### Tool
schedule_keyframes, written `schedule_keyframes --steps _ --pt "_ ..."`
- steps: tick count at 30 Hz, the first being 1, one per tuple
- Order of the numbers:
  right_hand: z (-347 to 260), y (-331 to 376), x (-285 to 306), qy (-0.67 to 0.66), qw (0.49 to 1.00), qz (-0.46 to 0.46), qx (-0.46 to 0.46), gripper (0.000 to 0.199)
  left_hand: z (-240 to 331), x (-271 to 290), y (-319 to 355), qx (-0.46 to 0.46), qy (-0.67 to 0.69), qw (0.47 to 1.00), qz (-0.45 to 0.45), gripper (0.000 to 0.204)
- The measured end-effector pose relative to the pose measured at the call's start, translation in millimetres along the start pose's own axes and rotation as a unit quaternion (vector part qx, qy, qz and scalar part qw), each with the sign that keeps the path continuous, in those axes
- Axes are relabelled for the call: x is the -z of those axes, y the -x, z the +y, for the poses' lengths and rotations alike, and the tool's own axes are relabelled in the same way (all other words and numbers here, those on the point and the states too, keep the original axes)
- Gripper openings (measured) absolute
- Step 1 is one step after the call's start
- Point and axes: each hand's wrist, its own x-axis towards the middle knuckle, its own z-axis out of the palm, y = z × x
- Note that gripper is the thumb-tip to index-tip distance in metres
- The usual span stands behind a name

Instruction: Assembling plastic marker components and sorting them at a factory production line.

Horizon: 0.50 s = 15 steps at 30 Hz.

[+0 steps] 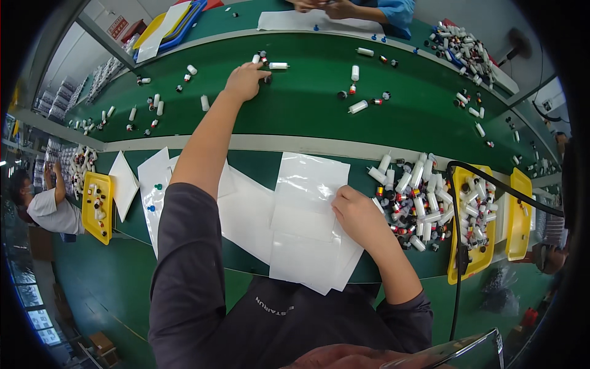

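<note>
My left hand (244, 83) reaches across the green conveyor belt, fingers apart. By its fingertips are a white plastic cylinder with a thin tip (278, 66) and a few small dark caps, one dark piece (267, 79) right at the fingers; whether it touches them is hard to tell. My right hand (357, 216) rests on the near bench, fingers curled on the right edge of a glossy clear plastic bag (310, 178). White sheets (249, 218) lie beneath and left of the bag. Beside the right hand is a heap of white cylinders with dark and red-black parts (421, 197).
Similar small parts, such as a white cylinder (357, 106), lie scattered along the belt. Yellow trays (456, 270) stand at right, with a black cable (456, 307) in front. Another yellow tray (101, 230) is at left. A co-worker's blue sleeve (394, 15) shows across the belt.
</note>
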Motion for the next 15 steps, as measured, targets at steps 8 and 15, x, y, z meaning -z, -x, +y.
schedule_keyframes --steps 8,15 --pt "-3.0 -5.1 -1.1 -0.019 1.000 -0.005 0.005 0.017 84.3 60.2 28.2 0.145 0.445 0.878 0.099 0.024" --pt "3.9 -9.0 9.7 -0.107 0.994 -0.014 0.006 0.019 247.8 84.4 139.0 0.216 0.848 0.461 -0.145 0.030"
